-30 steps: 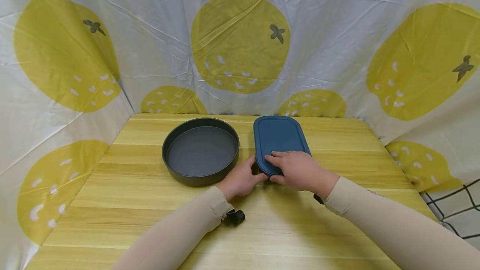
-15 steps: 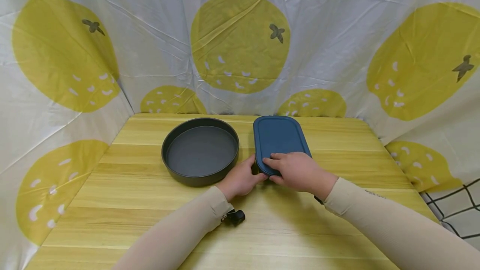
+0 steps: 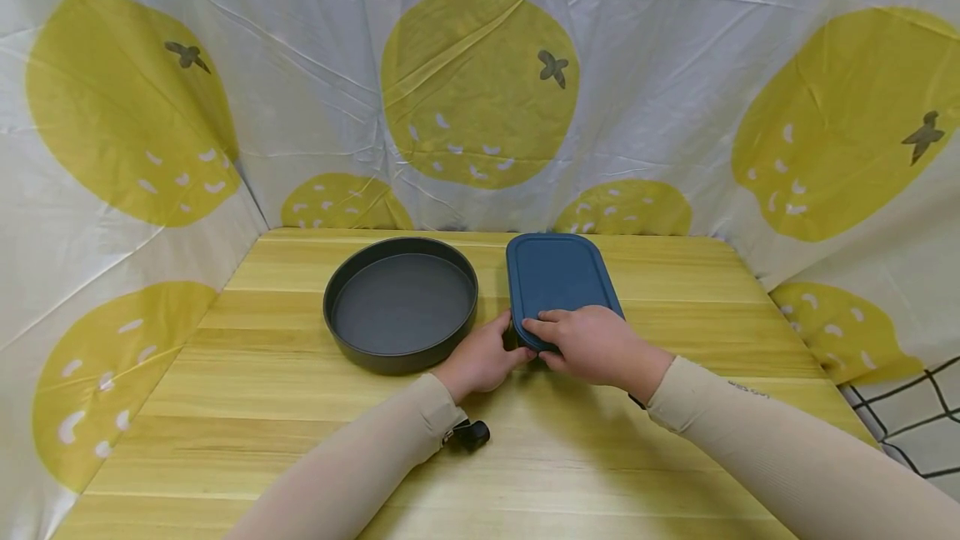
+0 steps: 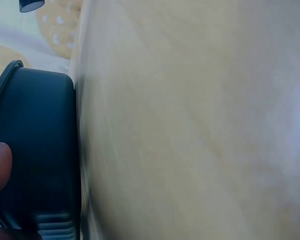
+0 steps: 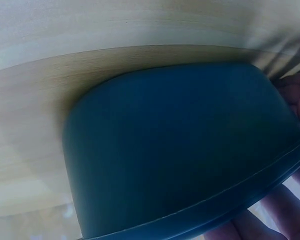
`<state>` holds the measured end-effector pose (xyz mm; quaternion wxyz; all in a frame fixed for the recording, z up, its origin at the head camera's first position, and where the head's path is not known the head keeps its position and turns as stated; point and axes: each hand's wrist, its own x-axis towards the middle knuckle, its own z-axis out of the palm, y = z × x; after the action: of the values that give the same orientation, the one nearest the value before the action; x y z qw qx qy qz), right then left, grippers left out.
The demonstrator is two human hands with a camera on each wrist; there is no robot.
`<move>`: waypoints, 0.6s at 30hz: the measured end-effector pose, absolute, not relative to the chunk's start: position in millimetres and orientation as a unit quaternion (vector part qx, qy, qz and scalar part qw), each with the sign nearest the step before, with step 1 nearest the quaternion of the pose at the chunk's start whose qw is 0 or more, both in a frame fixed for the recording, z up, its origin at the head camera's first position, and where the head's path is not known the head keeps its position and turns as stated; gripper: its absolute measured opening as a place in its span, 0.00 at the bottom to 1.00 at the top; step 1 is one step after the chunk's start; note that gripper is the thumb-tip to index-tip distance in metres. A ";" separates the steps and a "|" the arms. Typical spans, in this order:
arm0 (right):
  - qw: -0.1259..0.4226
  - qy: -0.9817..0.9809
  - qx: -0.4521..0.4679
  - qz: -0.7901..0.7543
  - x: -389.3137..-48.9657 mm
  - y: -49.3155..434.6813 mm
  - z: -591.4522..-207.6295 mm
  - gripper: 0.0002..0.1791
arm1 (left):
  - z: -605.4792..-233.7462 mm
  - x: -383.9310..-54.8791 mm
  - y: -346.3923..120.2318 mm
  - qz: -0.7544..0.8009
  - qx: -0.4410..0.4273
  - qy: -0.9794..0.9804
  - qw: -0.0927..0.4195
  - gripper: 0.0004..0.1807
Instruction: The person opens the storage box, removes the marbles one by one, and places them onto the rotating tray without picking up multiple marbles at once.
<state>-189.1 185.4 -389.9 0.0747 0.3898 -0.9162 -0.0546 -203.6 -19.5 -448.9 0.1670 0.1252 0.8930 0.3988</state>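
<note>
A blue rectangular food container with rounded corners stands at the right of the table's middle, its flat lid [image 3: 558, 269] on top. My left hand [image 3: 483, 358] grips its near left corner, thumb at the near end and fingers along the left side. From the right, my right hand [image 3: 603, 344] lies over the near part of the lid, fingers on top and thumb at the near edge, by the left thumb. The container's smooth wall [image 4: 40, 125] fills the left side of the left wrist view. In the right wrist view, the lid's rim [image 5: 235, 196] runs below the wall.
A round dark grey pan [image 3: 405, 304] sits just left of the container, close to my left hand. Wooden table top [image 3: 300, 440] spreads around both. A white curtain with yellow fruit prints [image 3: 480, 90] hangs behind the table's back edge and along the sides.
My right hand has shifted slightly left and toward me over the lid. The left hand, container and pan have stayed in place.
</note>
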 end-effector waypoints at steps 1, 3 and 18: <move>0.074 -0.917 0.389 -0.054 -188.9 185.4 -389.9 0.27 | -448.8 -203.5 -19.6 0.398 0.125 0.893 0.168 0.45; 0.074 -0.918 0.387 -0.051 -188.7 185.5 -390.1 0.27 | -448.8 -203.4 -19.8 0.397 0.124 0.894 0.169 0.46; 0.101 -0.910 0.400 -0.032 -185.9 188.8 -391.6 0.27 | -447.8 -202.6 -23.5 0.394 0.137 0.890 0.182 0.51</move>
<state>-185.9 188.8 -391.6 0.1012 0.3997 -0.9105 -0.0325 -202.6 -23.5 -447.8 0.1821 0.1365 0.8904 0.3943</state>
